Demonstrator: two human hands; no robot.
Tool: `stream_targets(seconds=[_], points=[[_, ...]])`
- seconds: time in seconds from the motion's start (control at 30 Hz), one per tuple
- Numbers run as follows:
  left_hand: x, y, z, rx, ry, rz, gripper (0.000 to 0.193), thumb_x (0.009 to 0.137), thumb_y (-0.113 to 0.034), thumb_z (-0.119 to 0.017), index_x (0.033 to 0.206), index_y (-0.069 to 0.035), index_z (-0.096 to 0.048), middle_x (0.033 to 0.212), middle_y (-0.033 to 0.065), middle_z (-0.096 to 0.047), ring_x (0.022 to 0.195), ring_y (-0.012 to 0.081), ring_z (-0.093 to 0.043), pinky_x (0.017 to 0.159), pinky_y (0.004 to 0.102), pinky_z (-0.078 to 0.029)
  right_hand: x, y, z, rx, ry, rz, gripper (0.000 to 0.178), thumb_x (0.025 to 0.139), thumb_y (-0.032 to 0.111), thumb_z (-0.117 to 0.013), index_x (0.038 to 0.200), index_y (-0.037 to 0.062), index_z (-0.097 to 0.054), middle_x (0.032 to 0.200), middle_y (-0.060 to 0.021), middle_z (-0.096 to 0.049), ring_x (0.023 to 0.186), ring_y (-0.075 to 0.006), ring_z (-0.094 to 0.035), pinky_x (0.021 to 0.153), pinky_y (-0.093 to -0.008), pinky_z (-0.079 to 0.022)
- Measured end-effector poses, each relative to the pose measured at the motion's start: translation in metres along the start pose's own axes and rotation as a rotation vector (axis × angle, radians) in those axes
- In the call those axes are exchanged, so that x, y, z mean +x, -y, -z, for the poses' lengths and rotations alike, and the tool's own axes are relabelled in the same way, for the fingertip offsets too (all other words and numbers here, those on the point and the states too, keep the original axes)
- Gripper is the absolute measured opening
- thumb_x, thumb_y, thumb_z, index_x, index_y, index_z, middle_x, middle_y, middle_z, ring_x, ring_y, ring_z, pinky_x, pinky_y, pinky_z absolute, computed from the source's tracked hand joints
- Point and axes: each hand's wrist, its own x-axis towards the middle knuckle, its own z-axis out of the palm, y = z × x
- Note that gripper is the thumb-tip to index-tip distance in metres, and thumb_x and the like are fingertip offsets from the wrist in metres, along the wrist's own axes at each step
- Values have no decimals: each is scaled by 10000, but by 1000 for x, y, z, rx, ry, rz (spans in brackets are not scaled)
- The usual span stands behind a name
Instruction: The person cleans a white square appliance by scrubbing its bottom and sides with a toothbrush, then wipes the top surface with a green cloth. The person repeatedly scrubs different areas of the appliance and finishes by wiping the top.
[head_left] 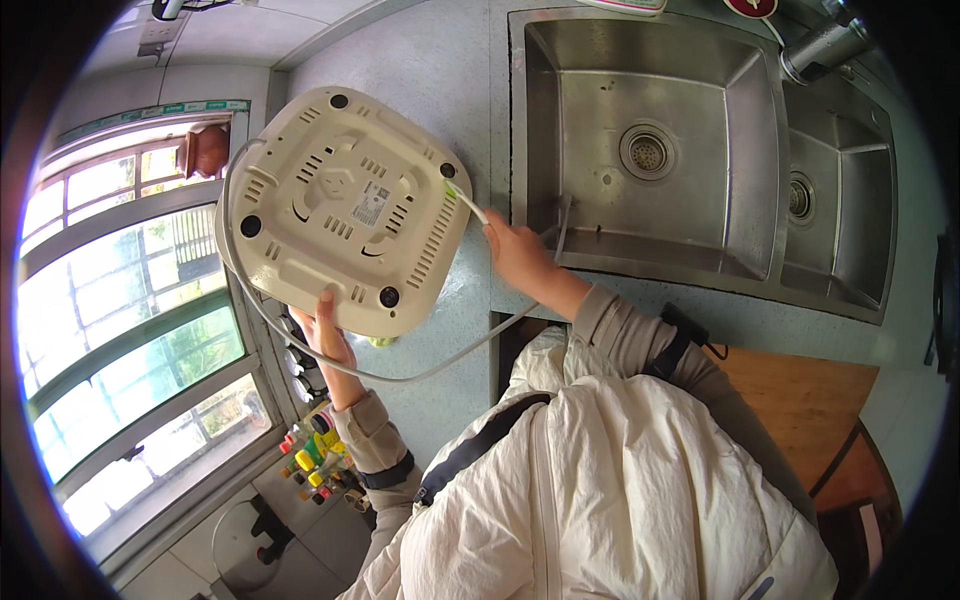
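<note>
My left hand [328, 343] grips the lower edge of a cream-coloured electric appliance [330, 262], thumb on the underside. The appliance is tilted up over the counter, its base facing me with vent slots, round black feet and a label. In my closed right hand [522, 262] is a slim white-handled brush [474, 206]. Its green-and-white head meets the row of vent slots near the appliance's right corner. A pale power cord [400, 380] leaves the appliance's upper left, loops below it and passes near my right wrist. What the appliance's top looks like is hidden.
To the right is a steel double sink [650, 100] with a faucet [825, 50]. A window [130, 330] lines the left side, near several bottles with coloured caps [318, 455] and a glass lid [245, 545]. The grey counter [420, 60] runs beneath the appliance.
</note>
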Motion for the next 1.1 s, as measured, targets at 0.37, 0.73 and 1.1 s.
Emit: stream_targets(seconds=[0.37,0.73,1.1], points=[[-6,0,0,-36,-2,90,731,859,-283,-657,1414,-33,-254,1309,123,-448,1168,208,-481,955,324,-419,8,24,-15,196,-166,9,213,987,181,-414,1089,31,-526,695,-248,-593,672,-457,-590,572,-506,-449],[-6,4,5,-15,11,31,757,855,-255,-668,1427,-30,-226,1356,120,-400,1240,227,-411,1059,372,-311,36,37,-3,216,-152,-68,286,1000,227,-414,1176,57,-563,808,-205,-629,728,-364,-610,647,-425,-460],[-2,2,12,153,60,-119,895,783,-332,-732,1437,-28,-201,1338,118,-374,1241,227,-362,1068,383,-256,57,46,22,109,-162,-139,246,959,181,-450,1106,37,-586,830,-246,-629,777,-420,-623,649,-453,-482]])
